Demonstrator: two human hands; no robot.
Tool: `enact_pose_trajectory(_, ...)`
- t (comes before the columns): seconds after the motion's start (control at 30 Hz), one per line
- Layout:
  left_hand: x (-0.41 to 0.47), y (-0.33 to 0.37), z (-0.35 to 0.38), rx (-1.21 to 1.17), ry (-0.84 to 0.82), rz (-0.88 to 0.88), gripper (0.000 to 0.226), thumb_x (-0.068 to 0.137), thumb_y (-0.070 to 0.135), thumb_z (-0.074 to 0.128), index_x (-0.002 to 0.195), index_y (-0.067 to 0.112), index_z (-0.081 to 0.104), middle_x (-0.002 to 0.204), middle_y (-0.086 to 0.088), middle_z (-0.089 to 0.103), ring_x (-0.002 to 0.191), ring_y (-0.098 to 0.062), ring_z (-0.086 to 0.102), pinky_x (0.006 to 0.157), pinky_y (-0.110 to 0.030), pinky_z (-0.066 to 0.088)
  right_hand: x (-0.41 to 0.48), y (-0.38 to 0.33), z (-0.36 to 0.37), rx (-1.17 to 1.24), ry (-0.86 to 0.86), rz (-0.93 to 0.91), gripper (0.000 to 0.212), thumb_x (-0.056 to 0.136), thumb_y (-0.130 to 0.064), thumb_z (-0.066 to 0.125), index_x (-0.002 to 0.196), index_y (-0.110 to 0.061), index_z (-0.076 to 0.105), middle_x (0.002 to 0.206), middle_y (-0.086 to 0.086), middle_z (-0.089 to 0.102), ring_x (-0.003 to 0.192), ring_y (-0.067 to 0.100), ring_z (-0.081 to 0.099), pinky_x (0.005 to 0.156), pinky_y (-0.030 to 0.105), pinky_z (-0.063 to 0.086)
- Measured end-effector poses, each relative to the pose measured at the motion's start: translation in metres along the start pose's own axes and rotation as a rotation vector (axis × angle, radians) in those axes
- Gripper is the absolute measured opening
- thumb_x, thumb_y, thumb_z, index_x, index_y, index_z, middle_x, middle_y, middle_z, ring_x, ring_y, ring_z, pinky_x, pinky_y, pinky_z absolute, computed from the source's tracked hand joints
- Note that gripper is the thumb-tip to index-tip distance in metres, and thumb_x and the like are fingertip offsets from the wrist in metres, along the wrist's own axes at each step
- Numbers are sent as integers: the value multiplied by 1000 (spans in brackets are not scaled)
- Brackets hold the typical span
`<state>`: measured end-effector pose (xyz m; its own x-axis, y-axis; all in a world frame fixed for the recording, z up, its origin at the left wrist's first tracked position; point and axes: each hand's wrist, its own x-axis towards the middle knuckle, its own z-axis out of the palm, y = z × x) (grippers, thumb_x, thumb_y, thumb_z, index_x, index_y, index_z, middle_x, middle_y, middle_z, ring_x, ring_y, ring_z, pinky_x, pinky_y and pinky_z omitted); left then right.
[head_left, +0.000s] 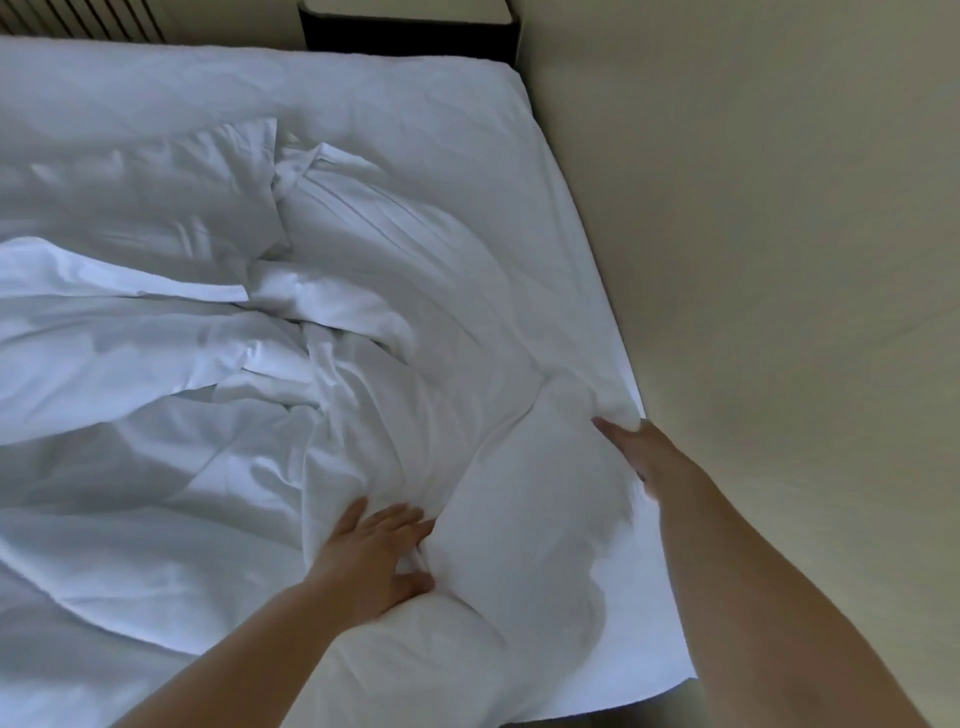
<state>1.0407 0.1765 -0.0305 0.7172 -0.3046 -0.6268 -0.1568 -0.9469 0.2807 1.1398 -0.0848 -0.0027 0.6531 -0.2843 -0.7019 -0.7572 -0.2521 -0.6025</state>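
Pillow (524, 519) position: 5 o'clock corner of the bed, lying on the sheet (467, 104), long axis running roughly from 1 o'clock to 7 o'clock.

Left hand (374, 556) presses against the pillow's 9 o'clock flank. Its fingers are spread and nearly straight, and the thumb lies on the lower bulge; nothing is clenched.

Right hand (641, 452) lies along the 3 o'clock flank at the bed edge. 1 digit points toward 11 o'clock; the rest are blurred or covered by fabric, so it cannot be told whether the hand grasps the case or only braces it.

Duvet (171, 322) lies crumpled from 9 o'clock to the centre, touching the pillow's left side. Nightstand (410, 26) stands at 12 o'clock, beyond the bed.

Status, as judged: early stage.
- Done: sheet lies fairly flat over the 12 o'clock end; pillow bracketed by 2 hands.
- Remaining: shape the pillow, seat it in its final place, spread the duvet flat.
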Motion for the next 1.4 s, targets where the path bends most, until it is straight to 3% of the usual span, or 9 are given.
enact_pose_trajectory(0.17,-18,-21,-43,-572,227,-40,22,94,29,48,108,23,65,128,2,58,112,-7,50,93,-14,29,-48,-38,61,-154,4,-392,43,87,-26,61,125,-8,53,125,9,58,111,22,54,88,24,40)
enact_pose_trajectory(0.4,-17,-40,-145,-848,492,-373,53,83,46,59,118,7,55,98,-4,53,104,-29,55,77,-27,35,-161,-47,172,-952,-353,-995,49,94,-22,42,141,-12,31,136,8,49,128,24,40,115,46,-3)
enact_pose_trajectory(0.57,-31,-77,-126,-917,503,-506,24,82,10,64,102,-3,61,97,-12,58,84,-24,50,61,-26,37,-162,-32,170,-641,-469,-892,56,88,-41,43,139,-17,38,139,3,47,129,6,38,114,24,14)
enact_pose_trajectory(0.67,-46,-91,-120,-1053,571,-496,38,82,9,65,116,-6,56,92,-10,54,82,-24,49,69,-28,37,-143,-42,133,29,-40,-799,43,77,-38,50,113,-17,59,114,0,61,105,-14,52,84,-3,32)
enact_pose_trajectory(0.87,-81,-130,-124,-1168,729,-502,31,81,10,67,108,-2,58,85,-11,57,78,-27,53,69,-32,40,-91,-53,129,-301,-206,-406,78,84,-34,62,146,-26,15,149,-1,30,137,18,29,115,40,20)
enact_pose_trajectory(1.0,-106,-161,-147,-1183,871,-474,19,80,14,69,93,6,57,69,-5,54,68,-25,51,68,-30,38,-104,-60,188,-749,-384,-453,46,91,-37,51,133,-23,42,137,1,47,126,21,44,107,33,30)
enact_pose_trajectory(1.1,-123,-192,-171,-1172,1048,-484,19,81,16,67,89,0,61,70,-8,57,68,-23,52,62,-28,39,-121,-89,204,-1072,-198,-770,44,86,-50,33,90,-17,62,112,8,64,107,24,57,80,25,30)
enact_pose_trajectory(1.27,-135,-224,-225,-1131,1247,-487,27,86,21,62,65,13,47,63,-7,47,64,-24,46,42,-8,34,-149,-180,164,-628,389,-1321,26,81,-28,59,82,-5,69,70,11,69,64,31,63,69,28,34)
enact_pose_trajectory(1.4,-130,-232,-233,-700,1060,-640,57,86,32,61,129,-2,45,133,-26,45,124,-37,42,102,-38,33,-176,-192,170,-700,508,-1579,22,66,-33,56,58,-13,63,45,-2,56,41,21,53,63,26,34)
